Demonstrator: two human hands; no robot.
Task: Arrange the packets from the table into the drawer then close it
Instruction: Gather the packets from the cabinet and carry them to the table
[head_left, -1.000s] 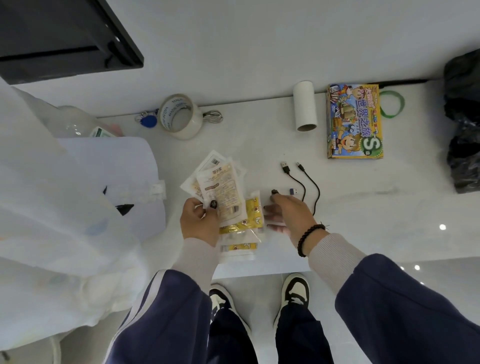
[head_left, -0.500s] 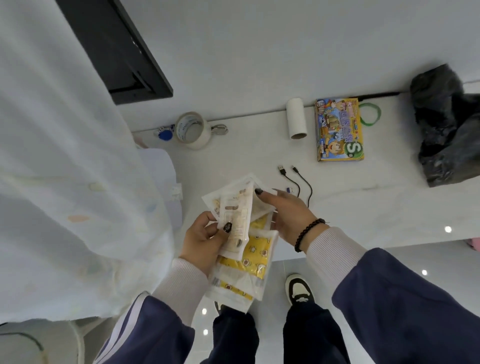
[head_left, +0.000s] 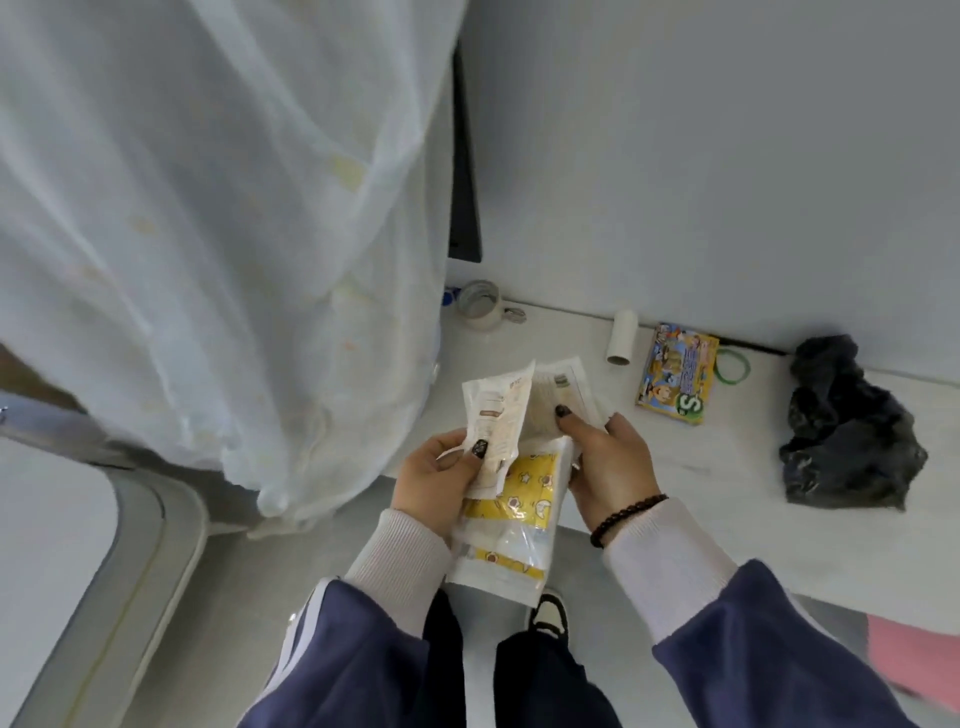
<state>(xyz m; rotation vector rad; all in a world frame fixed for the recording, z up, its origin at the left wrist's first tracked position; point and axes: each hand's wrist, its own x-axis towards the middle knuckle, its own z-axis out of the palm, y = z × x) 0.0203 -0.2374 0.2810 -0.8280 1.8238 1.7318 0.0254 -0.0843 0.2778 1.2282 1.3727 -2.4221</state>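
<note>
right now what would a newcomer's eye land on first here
First, the fan of packets held in mid-frame, the left hand pinching them with its thumb and the right hand gripping them from the other side. Next, the white curtain filling the upper left, then the colourful box and black bag on the white table at right.

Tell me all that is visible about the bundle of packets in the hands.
The bundle of packets is several flat, flexible sachets, white printed ones on top and clear ones with yellow cartoon print below. It hangs off the table edge, fanned and tilted. The left hand pinches it with the thumb; the right hand holds its upper right.
</note>
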